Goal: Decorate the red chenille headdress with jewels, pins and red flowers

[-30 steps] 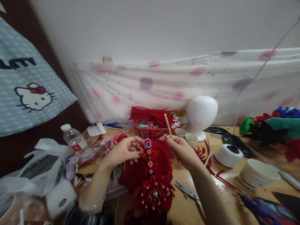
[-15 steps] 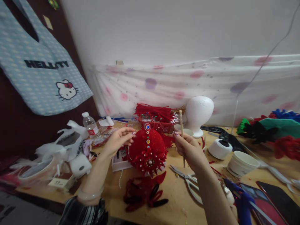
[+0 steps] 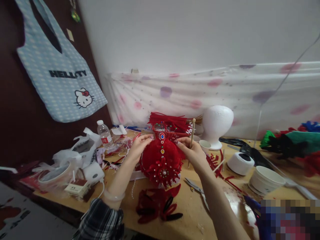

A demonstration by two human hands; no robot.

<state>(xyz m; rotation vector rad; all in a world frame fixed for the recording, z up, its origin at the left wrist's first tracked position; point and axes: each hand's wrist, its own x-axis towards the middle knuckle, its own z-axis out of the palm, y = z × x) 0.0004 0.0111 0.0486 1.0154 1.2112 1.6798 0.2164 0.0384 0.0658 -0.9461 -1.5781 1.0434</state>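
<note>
A round red velvet headdress (image 3: 163, 156) stands in the middle of the table, with a blue-centred ornament, a column of beads and a pearl-dotted red flower on its front. My left hand (image 3: 140, 146) is at its upper left edge, thumb and forefinger pinched together; whatever they pinch is too small to make out. At the upper right edge is my right hand (image 3: 193, 153), its fingertips close to the velvet. A thin wooden stick (image 3: 193, 130) is held upright in that hand. Black-and-red velvet petals (image 3: 158, 205) lie in front of the headdress.
Scissors (image 3: 196, 186) lie near my right forearm. Behind stand a white foam head (image 3: 217, 125) and red stems (image 3: 168, 121). Right are a white spool (image 3: 240, 164) and white bowl (image 3: 266, 180); left are a water bottle (image 3: 104, 135), plastic bags (image 3: 83, 143) and a white adapter (image 3: 93, 175).
Both hands have moved inward to the headdress's upper edges, the right one travelling left with the stick still in it. The view has shifted slightly, so the scene sits farther right.
</note>
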